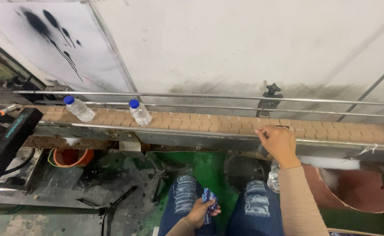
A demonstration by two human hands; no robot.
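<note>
I rested my right hand (280,142), fingers curled, on the conveyor (200,123) rail; my left hand (201,211) gripped blue labels (209,202) above my lap.

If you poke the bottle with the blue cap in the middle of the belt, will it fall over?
Probably yes. The middle bottle is tall and narrow, so it likely tips easily. It looks like clear thin plastic, likely squashy rather than breakable. On its side, its round body might roll toward the rails.
</note>
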